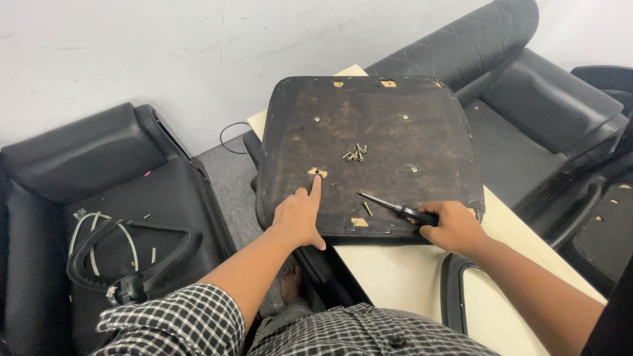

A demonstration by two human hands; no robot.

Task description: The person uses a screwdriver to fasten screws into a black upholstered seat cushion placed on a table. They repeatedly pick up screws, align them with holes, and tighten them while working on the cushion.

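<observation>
While the upturned seat base (369,151) lies flat on the pale table (409,270), its dark fabric underside facing up, the person leans over its near edge with both hands on it. The left hand (300,217) rests on the fabric close to the near-left corner, palm down; its index finger (316,186) is stretched straight out and the tip sits on a small tan patch (317,173) where the fabric is cut away, while the other fingers are curled loosely under, gripping nothing. The right hand (456,227) is at the near-right edge of the seat base, knuckles up, fingers clenched around the black handle of a screwdriver (392,206). Its thin shaft lies low and nearly flat over the fabric, pointing left and slightly away from the person, the tip ending well short of the left index finger (a clear gap of fabric between them). 1 loose screw (367,209) lies just beside the shaft on the near side. A small heap of screws (355,154) sits around the middle of the seat base, beyond both hands. Both forearms reach forward from a checked shirt (198,323), the left one angled in from the left, the right one coming from the lower right corner over the table. A black armrest (132,264) lies on a black cushion (99,198) off to the left.
</observation>
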